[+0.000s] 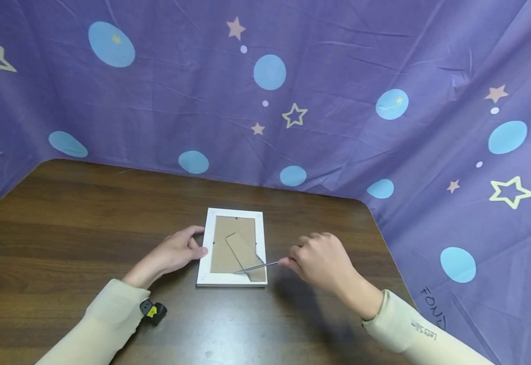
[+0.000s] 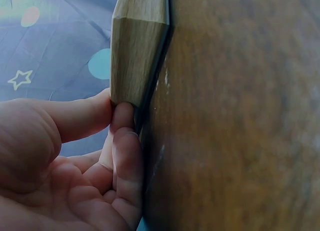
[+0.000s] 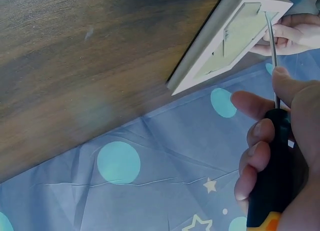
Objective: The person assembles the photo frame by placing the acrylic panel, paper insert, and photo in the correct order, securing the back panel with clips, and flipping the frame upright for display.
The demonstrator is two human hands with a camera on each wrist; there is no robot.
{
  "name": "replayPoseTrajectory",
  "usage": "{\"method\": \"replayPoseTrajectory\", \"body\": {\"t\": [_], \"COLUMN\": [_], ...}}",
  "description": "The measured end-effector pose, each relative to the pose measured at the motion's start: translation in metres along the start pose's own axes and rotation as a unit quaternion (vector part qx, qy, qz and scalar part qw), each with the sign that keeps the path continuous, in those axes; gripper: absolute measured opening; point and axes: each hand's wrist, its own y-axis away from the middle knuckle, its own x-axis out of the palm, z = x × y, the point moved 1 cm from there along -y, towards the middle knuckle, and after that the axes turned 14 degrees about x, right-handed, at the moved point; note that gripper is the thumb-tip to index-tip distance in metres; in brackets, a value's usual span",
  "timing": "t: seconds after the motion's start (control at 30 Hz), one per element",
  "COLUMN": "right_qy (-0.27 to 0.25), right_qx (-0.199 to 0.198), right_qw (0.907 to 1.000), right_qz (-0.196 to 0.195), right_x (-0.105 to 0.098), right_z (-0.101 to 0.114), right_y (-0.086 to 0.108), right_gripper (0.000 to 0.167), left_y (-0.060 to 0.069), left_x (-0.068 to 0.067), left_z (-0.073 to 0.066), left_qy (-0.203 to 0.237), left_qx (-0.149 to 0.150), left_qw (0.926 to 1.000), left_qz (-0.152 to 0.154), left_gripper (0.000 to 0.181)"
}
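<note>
A white picture frame (image 1: 260, 230) lies face down on the table, its brown backing board (image 1: 225, 230) and slanted stand leg (image 1: 243, 248) facing up. My left hand (image 1: 179, 251) pinches the frame's left edge between thumb and fingers; the left wrist view shows the frame's wood-grained side (image 2: 135, 56) at the fingertips. In my right hand (image 1: 322, 261) is a screwdriver (image 1: 265, 264), gripped by its black and orange handle (image 3: 270, 166). Its thin metal shaft crosses the stand's lower part, and the tip lies by the board's bottom edge. Whether the tip is under that edge, I cannot tell.
The brown wooden table (image 1: 110, 203) extends around the frame. A purple curtain (image 1: 329, 61) with stars and blue ovals hangs along its back and sides. On my left wrist sits a black strap with a small device (image 1: 156, 313).
</note>
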Motion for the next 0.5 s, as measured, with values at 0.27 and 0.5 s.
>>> {"method": "replayPoseTrajectory", "body": {"t": [0.27, 0.5], "right_qy": [-0.007, -0.01], "right_qx": [0.026, 0.068], "right_qw": [0.9994, 0.9959], "right_qz": [0.023, 0.058], "right_x": [-0.006, -0.011], "right_z": [0.003, 0.007], "right_y": [-0.003, -0.013], "right_gripper": [0.051, 0.064], "left_y": [0.001, 0.001], "left_x": [-0.001, -0.003], "left_z": [-0.002, -0.002], "left_qy": [0.003, 0.01], "left_qx": [0.004, 0.005], "left_qw": [1.0, 0.9999], "left_qz": [0.001, 0.006], "left_gripper": [0.068, 0.068]}}
